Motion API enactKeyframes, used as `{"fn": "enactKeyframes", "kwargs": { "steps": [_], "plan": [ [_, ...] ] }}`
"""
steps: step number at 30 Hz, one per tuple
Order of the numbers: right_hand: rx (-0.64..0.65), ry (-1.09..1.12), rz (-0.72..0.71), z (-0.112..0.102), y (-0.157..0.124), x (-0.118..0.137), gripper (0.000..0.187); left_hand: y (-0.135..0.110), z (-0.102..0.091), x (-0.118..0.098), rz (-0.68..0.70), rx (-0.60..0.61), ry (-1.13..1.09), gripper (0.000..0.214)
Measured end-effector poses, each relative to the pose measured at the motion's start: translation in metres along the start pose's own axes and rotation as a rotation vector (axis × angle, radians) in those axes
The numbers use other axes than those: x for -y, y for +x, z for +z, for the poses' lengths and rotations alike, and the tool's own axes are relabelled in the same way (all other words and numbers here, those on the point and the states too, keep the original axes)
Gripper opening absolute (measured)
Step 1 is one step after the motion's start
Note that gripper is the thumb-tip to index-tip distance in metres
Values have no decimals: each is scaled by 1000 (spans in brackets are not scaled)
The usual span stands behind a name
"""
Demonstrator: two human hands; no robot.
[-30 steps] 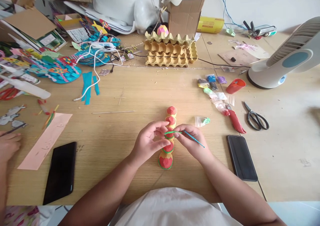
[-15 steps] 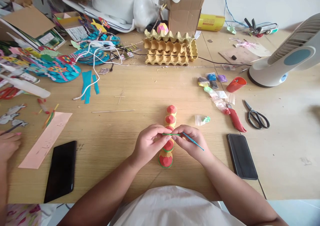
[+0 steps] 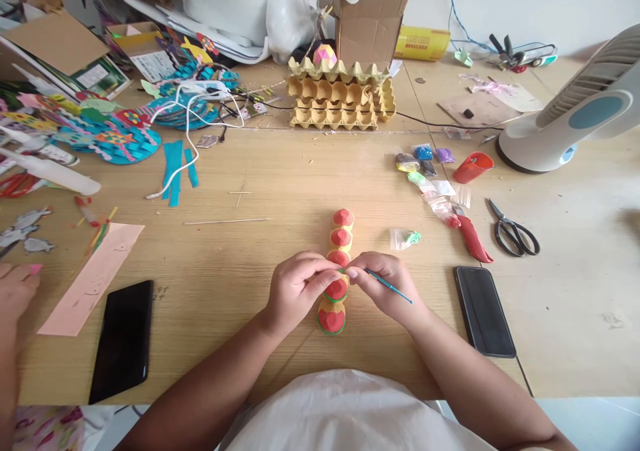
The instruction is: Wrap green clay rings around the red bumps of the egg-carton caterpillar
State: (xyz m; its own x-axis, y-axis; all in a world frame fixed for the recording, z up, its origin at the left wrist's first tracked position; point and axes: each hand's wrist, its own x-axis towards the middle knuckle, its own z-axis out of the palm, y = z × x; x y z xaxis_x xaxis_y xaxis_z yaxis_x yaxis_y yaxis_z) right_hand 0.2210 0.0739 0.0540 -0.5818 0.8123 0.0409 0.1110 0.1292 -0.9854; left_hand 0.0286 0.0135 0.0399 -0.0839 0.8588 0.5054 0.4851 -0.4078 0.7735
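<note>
A row of egg-carton cups (image 3: 342, 238), painted red and yellow, lies lengthwise on the table beneath my hands. Thin green edging rings the nearest cups. My left hand (image 3: 295, 291) is closed in a pinch above the row, thumb against fingertips. Between both hands' fingertips a bit of a thin green clay strip (image 3: 343, 270) shows; the fingers hide most of it. My right hand (image 3: 385, 288), closed too, meets the left at the fingertips. It also keeps a slim blue modelling tool (image 3: 395, 288) tucked in, the tip pointing down to the right.
Right of the row lie a bag of green clay (image 3: 407, 239), a red-handled cutter (image 3: 473, 238), black scissors (image 3: 513, 230), a phone (image 3: 484, 311) and a red cup (image 3: 474, 167). Egg cartons (image 3: 335, 94) stand behind. At left are another phone (image 3: 123, 341), pink paper (image 3: 93, 284) and another person's hand (image 3: 17, 291).
The green strip, earlier stretched visibly between my hands, is now mostly covered by my fingers. My right hand and the blue tool have shifted slightly. The other person's hand has moved a little.
</note>
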Motion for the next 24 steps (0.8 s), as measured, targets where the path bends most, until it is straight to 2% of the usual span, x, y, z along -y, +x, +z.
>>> {"fn": "enactKeyframes", "kwargs": {
  "steps": [3,7,10,15,17,24],
  "plan": [
    [13,30,53,0,0,-2,37,-1,0,1,-47,27,-57,11],
    [12,95,110,-1,1,-2,42,-4,3,3,-163,93,-233,31],
    [22,143,132,-3,2,1,41,-4,5,4,-232,77,-291,24],
    [65,383,216,-5,3,0,24,-1,3,5,-206,30,-267,16],
    [44,467,256,-6,4,-3,28,0,1,5,-203,12,-236,14],
    [-23,500,245,-6,6,-14,22,2,1,14,-239,18,-203,17]
  ]
}}
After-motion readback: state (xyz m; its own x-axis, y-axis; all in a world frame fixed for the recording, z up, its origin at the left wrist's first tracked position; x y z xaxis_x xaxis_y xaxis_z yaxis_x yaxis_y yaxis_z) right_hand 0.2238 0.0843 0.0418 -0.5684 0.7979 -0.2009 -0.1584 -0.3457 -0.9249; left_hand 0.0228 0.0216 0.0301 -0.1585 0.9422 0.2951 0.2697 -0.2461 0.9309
